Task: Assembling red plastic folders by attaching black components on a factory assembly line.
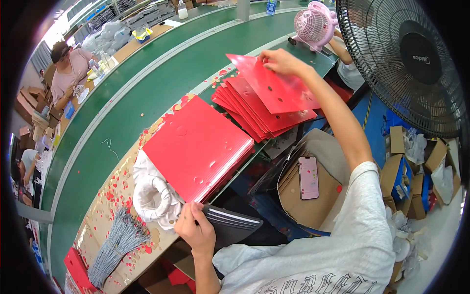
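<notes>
My right hand point(281, 62) pinches the upper edge of a glossy red sheet point(274, 90) with small round holes and holds it tilted up. Beneath it lies a fanned pile of similar red sheets point(240, 105). A neat, thick stack of red sheets point(196, 139) is left of that pile, with a few clear round marks on top. At the stack's near corner, my left hand point(196, 228) has its thumb and fingers closed together; whatever is between them is hidden. White cloth point(155, 198) lies bunched beside that corner.
A tied bundle of grey cords point(117, 245) and scattered red and tan paper discs point(105, 203) lie on the left. A phone point(308, 177) rests in a cardboard-lined bin point(293, 201) at right. Beyond are a green conveyor point(132, 93), a pink fan point(313, 27), and a black fan point(416, 56).
</notes>
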